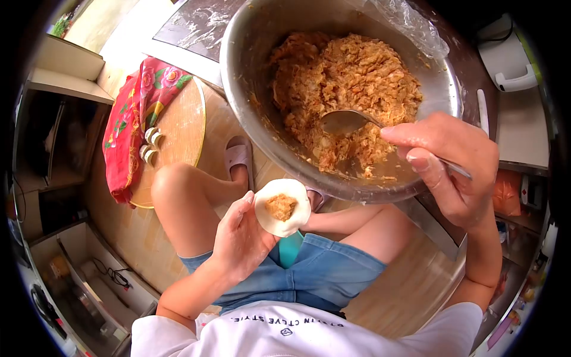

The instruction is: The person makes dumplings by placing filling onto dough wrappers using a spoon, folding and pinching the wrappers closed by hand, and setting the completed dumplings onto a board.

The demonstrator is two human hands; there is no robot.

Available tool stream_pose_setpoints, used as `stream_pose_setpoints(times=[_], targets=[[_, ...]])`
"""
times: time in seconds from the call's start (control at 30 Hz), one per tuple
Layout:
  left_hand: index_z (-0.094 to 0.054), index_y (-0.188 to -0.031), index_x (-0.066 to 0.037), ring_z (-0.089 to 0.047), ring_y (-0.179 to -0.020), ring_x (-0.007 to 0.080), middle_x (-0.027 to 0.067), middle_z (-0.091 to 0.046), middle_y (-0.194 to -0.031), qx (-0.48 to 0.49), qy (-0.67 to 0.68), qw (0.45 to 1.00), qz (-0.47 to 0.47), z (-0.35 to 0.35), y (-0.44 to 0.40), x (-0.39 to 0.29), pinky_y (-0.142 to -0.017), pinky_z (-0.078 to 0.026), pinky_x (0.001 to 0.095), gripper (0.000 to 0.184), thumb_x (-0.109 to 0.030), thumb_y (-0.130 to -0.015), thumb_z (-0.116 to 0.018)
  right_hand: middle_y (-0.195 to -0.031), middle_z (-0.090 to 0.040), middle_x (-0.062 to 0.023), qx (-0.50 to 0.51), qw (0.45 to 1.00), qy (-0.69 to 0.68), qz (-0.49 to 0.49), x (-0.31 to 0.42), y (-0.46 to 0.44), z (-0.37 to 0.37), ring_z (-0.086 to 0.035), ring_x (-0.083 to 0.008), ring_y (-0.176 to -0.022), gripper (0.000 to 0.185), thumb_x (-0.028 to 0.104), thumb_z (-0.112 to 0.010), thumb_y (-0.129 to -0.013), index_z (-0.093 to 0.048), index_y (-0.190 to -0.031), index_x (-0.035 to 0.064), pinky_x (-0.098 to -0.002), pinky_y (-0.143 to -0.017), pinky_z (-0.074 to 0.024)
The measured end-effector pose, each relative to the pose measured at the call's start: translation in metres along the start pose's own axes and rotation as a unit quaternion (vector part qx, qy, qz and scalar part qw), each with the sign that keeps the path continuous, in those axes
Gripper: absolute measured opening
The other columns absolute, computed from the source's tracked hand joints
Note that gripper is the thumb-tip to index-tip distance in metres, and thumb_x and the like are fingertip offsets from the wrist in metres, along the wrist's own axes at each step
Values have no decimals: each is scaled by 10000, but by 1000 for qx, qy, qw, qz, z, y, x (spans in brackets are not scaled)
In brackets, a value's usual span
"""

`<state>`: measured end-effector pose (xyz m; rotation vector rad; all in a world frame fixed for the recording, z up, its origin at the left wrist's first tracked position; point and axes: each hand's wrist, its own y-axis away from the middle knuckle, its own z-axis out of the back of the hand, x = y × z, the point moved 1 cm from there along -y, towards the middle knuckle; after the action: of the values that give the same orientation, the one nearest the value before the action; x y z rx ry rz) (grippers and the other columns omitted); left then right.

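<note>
A round white dough wrapper [266,224] with a lump of orange-brown filling [281,207] at its middle lies in my left hand [242,241], above my lap. My right hand [455,163] grips the handle of a metal spoon [344,122]. The spoon's bowl rests on the minced filling [363,71] inside a large metal bowl [241,77]. My right thumb and fingers are closed around the handle, over the bowl's right side.
Clear plastic wrap [410,27] hangs over the bowl's far rim. At the left, a round board [184,131] bears a red floral cloth [125,143] and several small pale pieces [153,137]. A white appliance [511,59] stands at the upper right. Open shelves [59,89] line the left.
</note>
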<state>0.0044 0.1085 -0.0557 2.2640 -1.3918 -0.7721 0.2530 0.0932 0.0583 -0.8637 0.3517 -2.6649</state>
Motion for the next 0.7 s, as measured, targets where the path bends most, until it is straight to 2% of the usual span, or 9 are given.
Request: stream_pose_setpoints(times=[0.1, 0.17, 0.33, 0.53, 0.63, 0.67, 0.7], targets=[[-339, -1290, -4, -441, -1186, 260, 143, -431, -1297, -10, -11, 1000, -6, -5, -4, -2, -991, -362, 392, 477, -317, -931, -318, -642, -588, -98, 11, 999, -4, 47, -7, -7, -10, -537, -189, -527, 180, 108, -562, -798, -655, -876, -25, -268, -477, -398], [-336, -1294, -37, -442, -1184, 295, 159, -425, -1297, -33, -11, 999, 6, -7, -7, -3, -993, -359, 431, 469, -311, -914, -336, -628, -584, -91, 13, 999, -13, 47, -7, -9, -13, -533, -196, -504, 186, 124, -564, -785, -658, -853, -22, -271, -462, -392], [-331, -1296, -25, -427, -1200, 285, 148, -412, -1312, -13, -31, 999, -10, -15, -3, -5, -999, -350, 429, 479, -324, -922, -312, -603, -578, -86, 24, 999, -20, 39, -1, -6, -10, -525, -181, -482, 237, 185, -544, -800, -656, -835, -22, -254, -442, -378], [-278, -1339, -7, -407, -1214, 252, 129, -395, -1334, 54, -4, 998, -18, -30, 8, -11, -1008, -318, 395, 519, -341, -942, -283, -629, -554, -80, -33, 991, -66, -112, 24, 17, 9, -476, -115, -487, 390, 303, -432, -911, -633, -844, -24, -223, -423, -343], [-279, -1338, -3, -404, -1215, 258, 134, -394, -1334, 100, 24, 995, -16, -42, 17, -11, -1017, -306, 400, 520, -344, -945, -277, -688, -532, -76, -84, 987, -85, -103, 46, 43, 21, -473, -116, -545, 399, 351, -397, -933, -578, -985, -1, -215, -429, -334], [-279, -1338, -3, -404, -1215, 260, 136, -394, -1334, 114, 35, 993, -13, -45, 20, -9, -1020, -302, 402, 522, -346, -946, -275, -695, -526, -78, -123, 989, -69, -47, 50, 55, 18, -475, -124, -554, 371, 340, -399, -935, -559, -1031, 20, -219, -441, -350], [-286, -1328, 18, -408, -1210, 266, 144, -395, -1331, 138, 50, 989, -19, -47, 23, -6, -1023, -299, 393, 530, -349, -946, -276, -712, -526, -79, -110, 993, -32, 10, 56, 62, 14, -482, -138, -564, 345, 332, -405, -931, -555, -1026, 37, -241, -447, -369]])
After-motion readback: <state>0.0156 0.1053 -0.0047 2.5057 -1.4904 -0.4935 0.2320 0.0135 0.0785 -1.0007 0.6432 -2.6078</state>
